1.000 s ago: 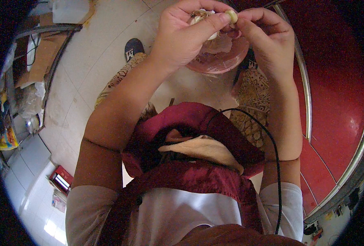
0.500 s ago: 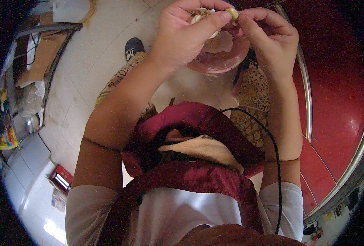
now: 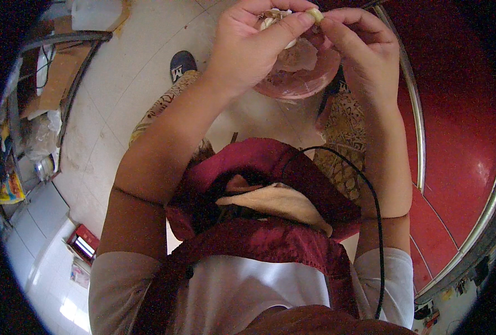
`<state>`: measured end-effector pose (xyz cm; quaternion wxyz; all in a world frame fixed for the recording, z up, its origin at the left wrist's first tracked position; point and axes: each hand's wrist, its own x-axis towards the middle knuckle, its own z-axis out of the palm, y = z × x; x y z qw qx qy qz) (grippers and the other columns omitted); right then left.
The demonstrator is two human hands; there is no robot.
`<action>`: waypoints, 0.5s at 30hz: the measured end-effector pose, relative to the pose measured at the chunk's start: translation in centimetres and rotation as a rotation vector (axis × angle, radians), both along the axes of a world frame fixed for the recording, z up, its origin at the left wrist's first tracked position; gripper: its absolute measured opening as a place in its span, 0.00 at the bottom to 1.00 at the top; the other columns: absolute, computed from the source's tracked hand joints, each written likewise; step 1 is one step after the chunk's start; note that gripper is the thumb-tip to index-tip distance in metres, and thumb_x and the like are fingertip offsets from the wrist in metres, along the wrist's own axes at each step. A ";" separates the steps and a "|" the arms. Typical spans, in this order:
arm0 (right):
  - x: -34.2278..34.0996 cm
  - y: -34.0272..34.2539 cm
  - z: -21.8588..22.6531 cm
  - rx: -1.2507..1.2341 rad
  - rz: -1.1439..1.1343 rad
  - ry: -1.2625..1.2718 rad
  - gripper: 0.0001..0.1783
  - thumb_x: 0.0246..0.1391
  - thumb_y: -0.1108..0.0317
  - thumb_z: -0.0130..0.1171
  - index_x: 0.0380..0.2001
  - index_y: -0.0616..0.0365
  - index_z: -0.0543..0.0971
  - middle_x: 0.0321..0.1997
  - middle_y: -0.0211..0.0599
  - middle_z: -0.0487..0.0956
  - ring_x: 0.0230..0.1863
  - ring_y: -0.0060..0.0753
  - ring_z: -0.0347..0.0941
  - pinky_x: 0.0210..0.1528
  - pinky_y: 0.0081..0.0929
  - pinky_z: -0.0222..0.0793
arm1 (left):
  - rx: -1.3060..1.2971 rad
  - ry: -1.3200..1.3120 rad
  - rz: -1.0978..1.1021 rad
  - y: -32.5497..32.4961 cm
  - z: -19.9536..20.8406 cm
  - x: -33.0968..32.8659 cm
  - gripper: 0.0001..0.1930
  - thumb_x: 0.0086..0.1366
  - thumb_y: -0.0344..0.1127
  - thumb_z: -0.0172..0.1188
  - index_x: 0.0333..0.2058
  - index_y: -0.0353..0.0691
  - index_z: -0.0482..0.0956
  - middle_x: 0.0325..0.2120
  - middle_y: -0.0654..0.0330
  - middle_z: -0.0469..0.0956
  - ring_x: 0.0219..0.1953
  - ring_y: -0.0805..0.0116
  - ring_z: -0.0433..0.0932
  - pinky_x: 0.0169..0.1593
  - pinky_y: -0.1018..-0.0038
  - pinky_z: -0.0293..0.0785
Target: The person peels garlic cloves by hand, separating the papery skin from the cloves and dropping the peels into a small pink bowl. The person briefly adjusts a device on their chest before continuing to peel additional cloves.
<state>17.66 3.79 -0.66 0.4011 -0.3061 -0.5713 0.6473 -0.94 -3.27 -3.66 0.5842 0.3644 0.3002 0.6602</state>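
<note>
A pale garlic clove (image 3: 315, 15) is pinched between the thumb and fingers of my left hand (image 3: 253, 42). My right hand (image 3: 368, 50) meets it from the other side, thumb and forefinger closed at the clove's edge. Beneath both hands is a pinkish see-through bowl (image 3: 301, 90). Inside the bowl lie dry garlic skins (image 3: 300, 57) and more whitish garlic (image 3: 268, 23), partly covered by my left hand. What supports the bowl cannot be made out.
Glossy red cabinet fronts (image 3: 454, 111) with metal trim stand close on the right. At the left is a dark-framed shelf (image 3: 63, 38) holding cardboard and plastic bags. Pale floor tiles (image 3: 142, 50) lie below. A black cable (image 3: 377, 223) hangs before my apron (image 3: 265, 237).
My right hand has shifted slightly to the left, and its fingers have moved a little over the clove. The left hand and the bowl stay nearly where they were.
</note>
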 end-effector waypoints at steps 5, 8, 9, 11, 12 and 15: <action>-0.4 -0.5 0.8 -0.074 0.001 0.035 0.04 0.59 0.76 0.66 0.37 0.64 0.84 0.36 0.33 0.85 0.35 0.20 0.79 0.41 0.20 0.76 | 0.001 -0.007 0.021 0.2 0.3 0.3 0.09 0.72 0.25 0.60 0.49 0.32 0.81 0.39 0.60 0.85 0.33 0.82 0.78 0.34 0.85 0.72; -0.2 -0.3 0.7 -0.049 0.012 0.040 0.04 0.58 0.78 0.65 0.37 0.64 0.84 0.36 0.34 0.85 0.35 0.20 0.79 0.41 0.21 0.76 | -0.007 0.006 0.033 0.1 0.5 0.4 0.09 0.72 0.25 0.60 0.49 0.33 0.81 0.40 0.58 0.86 0.35 0.80 0.81 0.37 0.84 0.75; 0.0 -0.1 0.5 -0.037 0.009 0.029 0.05 0.59 0.77 0.65 0.38 0.65 0.84 0.36 0.34 0.85 0.35 0.21 0.79 0.40 0.20 0.76 | -0.015 0.010 0.041 0.1 0.7 0.5 0.09 0.72 0.25 0.60 0.49 0.32 0.80 0.40 0.58 0.86 0.37 0.79 0.81 0.38 0.84 0.77; 0.3 0.5 -0.3 -0.012 0.003 0.009 0.07 0.60 0.76 0.64 0.40 0.66 0.84 0.37 0.35 0.85 0.35 0.23 0.80 0.39 0.19 0.75 | -0.008 0.004 0.040 0.1 0.7 0.5 0.09 0.72 0.25 0.60 0.49 0.32 0.80 0.41 0.57 0.86 0.38 0.78 0.82 0.40 0.83 0.78; 0.4 0.6 -0.6 -0.012 0.002 0.019 0.06 0.60 0.76 0.64 0.40 0.66 0.84 0.37 0.36 0.85 0.35 0.23 0.80 0.40 0.19 0.75 | 0.006 -0.007 0.032 0.1 0.6 0.5 0.09 0.72 0.25 0.59 0.49 0.32 0.80 0.41 0.57 0.86 0.39 0.77 0.83 0.41 0.82 0.79; 0.6 0.6 -0.8 -0.006 -0.016 0.013 0.06 0.61 0.77 0.63 0.40 0.66 0.84 0.37 0.36 0.85 0.36 0.24 0.80 0.41 0.20 0.76 | 0.017 -0.008 0.032 0.3 0.6 0.7 0.09 0.72 0.24 0.59 0.49 0.32 0.80 0.41 0.57 0.86 0.39 0.77 0.83 0.43 0.81 0.80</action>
